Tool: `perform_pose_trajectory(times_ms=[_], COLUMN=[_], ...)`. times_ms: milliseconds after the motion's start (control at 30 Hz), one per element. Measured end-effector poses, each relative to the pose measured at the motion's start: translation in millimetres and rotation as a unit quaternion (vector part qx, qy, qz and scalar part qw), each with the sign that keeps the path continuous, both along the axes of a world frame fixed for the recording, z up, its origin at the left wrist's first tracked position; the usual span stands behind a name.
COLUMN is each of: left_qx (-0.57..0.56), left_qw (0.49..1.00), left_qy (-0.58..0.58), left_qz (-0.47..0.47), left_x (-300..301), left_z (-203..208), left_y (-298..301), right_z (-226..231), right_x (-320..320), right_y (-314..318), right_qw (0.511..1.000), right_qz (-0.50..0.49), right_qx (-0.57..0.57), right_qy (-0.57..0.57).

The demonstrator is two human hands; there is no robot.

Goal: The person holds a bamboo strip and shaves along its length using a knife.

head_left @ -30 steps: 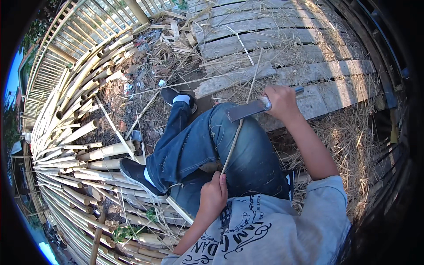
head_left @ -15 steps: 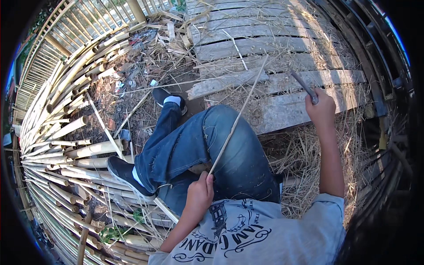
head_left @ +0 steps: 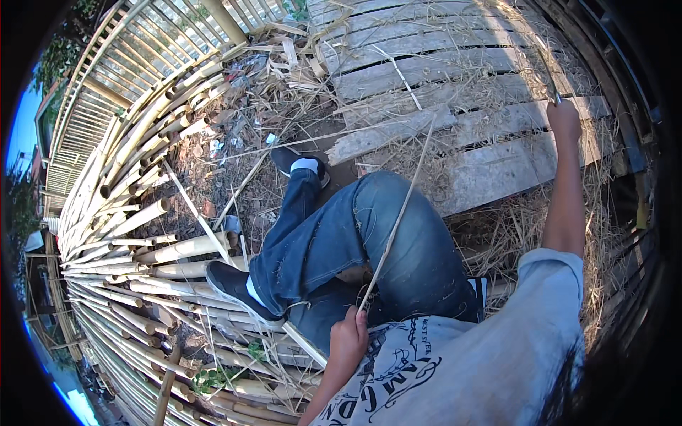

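My left hand (head_left: 349, 336) is closed around the lower end of a long, thin bamboo strip (head_left: 399, 217). The strip slants up across my bent knee in blue jeans (head_left: 398, 202), and its far tip reaches the edge of the wooden slats. At the far right, my outstretched right hand (head_left: 565, 121) grips a knife (head_left: 548, 77) by its handle. Its narrow, dark blade points away from me over the boards, well apart from the strip.
A slatted wooden platform (head_left: 497, 170) strewn with shavings lies ahead and to the right. Bamboo poles (head_left: 188, 248) are stacked at the left below a bamboo fence (head_left: 135, 64). A pale stick (head_left: 195, 211) lies near my shoes (head_left: 238, 287).
My right hand has moved outward and away to the right with the knife. The left hand still holds the strip across the knee. The whole view has shifted slightly.
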State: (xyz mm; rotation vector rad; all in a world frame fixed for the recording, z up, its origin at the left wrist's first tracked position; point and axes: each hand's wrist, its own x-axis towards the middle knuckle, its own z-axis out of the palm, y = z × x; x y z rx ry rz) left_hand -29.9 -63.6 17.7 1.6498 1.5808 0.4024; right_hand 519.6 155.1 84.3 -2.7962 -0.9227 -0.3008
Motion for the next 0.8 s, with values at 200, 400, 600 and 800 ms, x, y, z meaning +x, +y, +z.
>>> perform_pose_trajectory(times_ms=[200, 400, 600, 800], left_qx=[-0.120, -0.202, -0.104, -0.049], left_qw=[0.988, 0.962, 0.991, 0.999], left_qy=[-0.095, -0.184, -0.087, 0.005], left_qz=[-0.030, -0.011, 0.003, 0.018], left_x=[4.0, -1.2, 13.0, 3.0], left_z=[14.8, 2.4, 7.3, 26.0], left_y=[43.4, 47.1, 33.9, 25.7], right_z=[-7.2, -20.3, 11.6, 35.2], right_x=[-47.4, -188.9, -216.3, -206.9], right_y=[-114.9, -92.6, -46.9, -37.7], right_qw=[0.976, 0.784, 0.661, 0.687], right_qz=[0.089, 0.182, 0.277, 0.242], right_qx=[0.129, 0.154, 0.240, 0.163], right_qy=[0.152, 0.574, 0.655, 0.666])
